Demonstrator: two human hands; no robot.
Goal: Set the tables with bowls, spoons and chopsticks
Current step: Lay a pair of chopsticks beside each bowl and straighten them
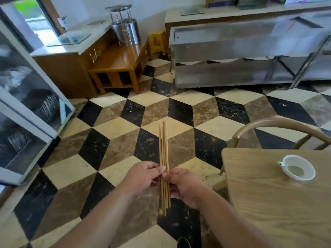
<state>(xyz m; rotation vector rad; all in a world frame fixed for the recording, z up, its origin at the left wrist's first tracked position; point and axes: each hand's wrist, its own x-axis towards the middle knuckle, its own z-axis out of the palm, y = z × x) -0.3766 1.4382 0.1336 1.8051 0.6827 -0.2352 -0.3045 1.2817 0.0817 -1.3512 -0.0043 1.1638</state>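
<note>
Tiled floor (180,106) behind; left hand (143,179) and right hand (185,187) half-hide chopsticks (163,145).

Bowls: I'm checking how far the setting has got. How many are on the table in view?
1. The white bowl sits on the wooden table at the right, near its far edge. More of the table lies outside the frame, so others may be hidden.

Steel urn (126,32) on low wooden stand (120,59); steel counter (223,49) nearby; glass cabinet (26,97); chair (275,120).
</note>
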